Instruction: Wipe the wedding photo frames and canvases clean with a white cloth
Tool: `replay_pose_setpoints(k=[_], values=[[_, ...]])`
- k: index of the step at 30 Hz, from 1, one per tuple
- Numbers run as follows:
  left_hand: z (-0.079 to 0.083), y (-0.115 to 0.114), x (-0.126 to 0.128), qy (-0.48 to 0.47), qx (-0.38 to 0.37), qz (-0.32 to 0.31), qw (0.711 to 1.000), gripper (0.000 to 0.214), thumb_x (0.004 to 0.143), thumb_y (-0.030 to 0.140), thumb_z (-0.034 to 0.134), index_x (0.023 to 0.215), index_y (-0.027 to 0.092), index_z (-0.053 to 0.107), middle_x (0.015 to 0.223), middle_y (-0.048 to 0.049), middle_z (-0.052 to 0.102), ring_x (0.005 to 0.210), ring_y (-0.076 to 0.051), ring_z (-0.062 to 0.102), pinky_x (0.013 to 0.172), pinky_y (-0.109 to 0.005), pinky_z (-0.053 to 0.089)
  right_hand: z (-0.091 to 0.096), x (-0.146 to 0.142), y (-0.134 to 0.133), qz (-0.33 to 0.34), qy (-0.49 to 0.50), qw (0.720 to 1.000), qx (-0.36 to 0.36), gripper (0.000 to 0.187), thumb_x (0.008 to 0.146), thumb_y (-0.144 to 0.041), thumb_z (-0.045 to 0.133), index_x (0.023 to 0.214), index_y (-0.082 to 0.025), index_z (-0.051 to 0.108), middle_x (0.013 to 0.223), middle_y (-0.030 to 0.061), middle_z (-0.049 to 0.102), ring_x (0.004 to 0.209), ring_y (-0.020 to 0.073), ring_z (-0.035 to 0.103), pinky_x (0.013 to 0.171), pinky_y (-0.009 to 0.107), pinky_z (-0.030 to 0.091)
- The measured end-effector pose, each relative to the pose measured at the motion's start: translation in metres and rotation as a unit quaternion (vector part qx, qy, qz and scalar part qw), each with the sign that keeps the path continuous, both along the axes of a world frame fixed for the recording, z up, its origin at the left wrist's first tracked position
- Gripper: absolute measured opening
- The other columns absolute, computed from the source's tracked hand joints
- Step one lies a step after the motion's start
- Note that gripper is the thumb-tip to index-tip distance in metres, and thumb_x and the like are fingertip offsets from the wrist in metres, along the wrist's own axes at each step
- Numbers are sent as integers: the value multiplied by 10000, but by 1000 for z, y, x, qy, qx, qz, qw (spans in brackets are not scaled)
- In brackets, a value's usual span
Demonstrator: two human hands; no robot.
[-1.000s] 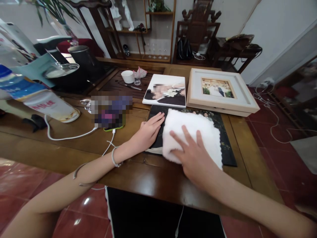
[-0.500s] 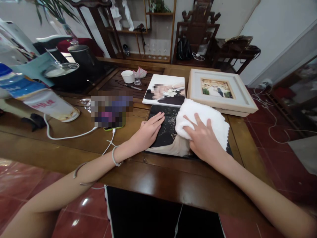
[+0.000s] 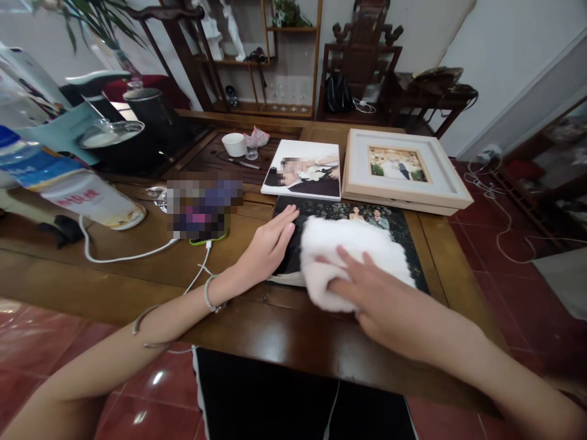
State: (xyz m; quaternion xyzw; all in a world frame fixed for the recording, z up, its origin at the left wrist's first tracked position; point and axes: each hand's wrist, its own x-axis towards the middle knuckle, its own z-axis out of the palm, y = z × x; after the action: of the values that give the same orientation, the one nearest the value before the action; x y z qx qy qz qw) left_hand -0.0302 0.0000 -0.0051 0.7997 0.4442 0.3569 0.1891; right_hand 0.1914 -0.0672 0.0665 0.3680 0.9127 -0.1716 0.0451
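Note:
A dark photo panel (image 3: pixel 398 221) with two small figures in its picture lies flat on the wooden table, partly covered. Across it rests a fluffy white cloth (image 3: pixel 353 244), bunched at its left side and overhanging the panel's near edge. My right hand (image 3: pixel 380 290) presses on this cloth, with a fold caught between thumb and fingers. My left hand (image 3: pixel 266 244) lies flat along the panel's left edge, fingers stretched out and holding nothing.
Behind the panel are a white-edged photo print (image 3: pixel 303 172) and a light wooden picture frame (image 3: pixel 358 183). To the left lie a charging phone (image 3: pixel 208 237) with its white cable, a tilted bottle (image 3: pixel 92 198), a white cup (image 3: pixel 235 145) and a dark pot (image 3: pixel 149 110).
My right hand has drawn the cloth toward me and slightly left, baring the picture's upper right part. The left hand stays at the left edge.

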Motion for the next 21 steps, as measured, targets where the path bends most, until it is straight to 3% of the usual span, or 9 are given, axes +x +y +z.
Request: replay_pose_setpoints(k=[2,4,6,8,10,13,15,18,21], values=[[-5,2,-1,29,16,-26,999,382,945,253,380,1226,66,559,1339,-159,518,1301,-218,428,1099,-421,351,2,11,10,-69,-9,998,11,590,637,50,383,1155,-181,544,1400,140,438,1369,345,220,1020,573,322],[-11,3,-2,52,28,-45,997,354,924,222,422,1211,80,574,1330,-154,528,1311,-234,411,1084,-445,367,1,17,25,-94,8,995,27,522,642,40,369,1081,-179,549,1256,148,552,1347,327,285,1000,525,344],[-14,4,-2,63,29,-48,996,351,914,194,434,1223,98,567,1347,-145,511,1323,-248,389,1072,-474,375,-2,13,43,-109,46,992,37,457,630,34,355,979,-189,547,1042,112,631,1232,310,442,933,472,385],[-15,4,-2,62,24,-49,997,357,910,175,434,1240,112,556,1372,-141,481,1320,-252,390,1060,-483,387,-5,0,64,-116,104,987,48,377,631,19,349,880,-200,528,831,57,623,989,268,570,828,401,414],[-14,4,-2,58,20,-54,997,358,909,166,434,1242,113,555,1371,-144,479,1303,-252,414,1051,-467,403,-8,-20,85,-98,177,978,56,276,652,-14,359,797,-207,494,750,26,585,792,215,558,729,334,401],[-8,4,-1,60,18,-61,996,341,909,153,433,1218,113,573,1327,-142,534,1272,-248,464,1032,-443,430,-9,-50,113,-34,254,966,44,205,641,-34,378,729,-208,441,743,10,560,712,172,493,655,280,352],[-5,4,-1,61,18,-68,996,325,909,139,426,1188,129,591,1283,-126,577,1241,-242,500,1000,-433,460,-8,-63,123,-6,255,967,26,207,621,-29,380,714,-209,418,702,0,533,680,162,467,620,268,324],[-4,4,-1,52,26,-78,995,309,913,137,422,1161,130,606,1243,-118,606,1202,-229,536,997,-416,467,-5,-63,122,-5,230,973,20,215,628,-22,372,722,-211,408,670,-5,502,654,159,449,596,267,300],[-8,5,-2,48,43,-70,995,325,912,155,436,1192,83,587,1286,-148,570,1249,-231,492,1066,-416,405,-3,-40,106,-21,213,976,36,225,636,-14,362,734,-212,407,701,1,508,671,163,458,614,271,312]])
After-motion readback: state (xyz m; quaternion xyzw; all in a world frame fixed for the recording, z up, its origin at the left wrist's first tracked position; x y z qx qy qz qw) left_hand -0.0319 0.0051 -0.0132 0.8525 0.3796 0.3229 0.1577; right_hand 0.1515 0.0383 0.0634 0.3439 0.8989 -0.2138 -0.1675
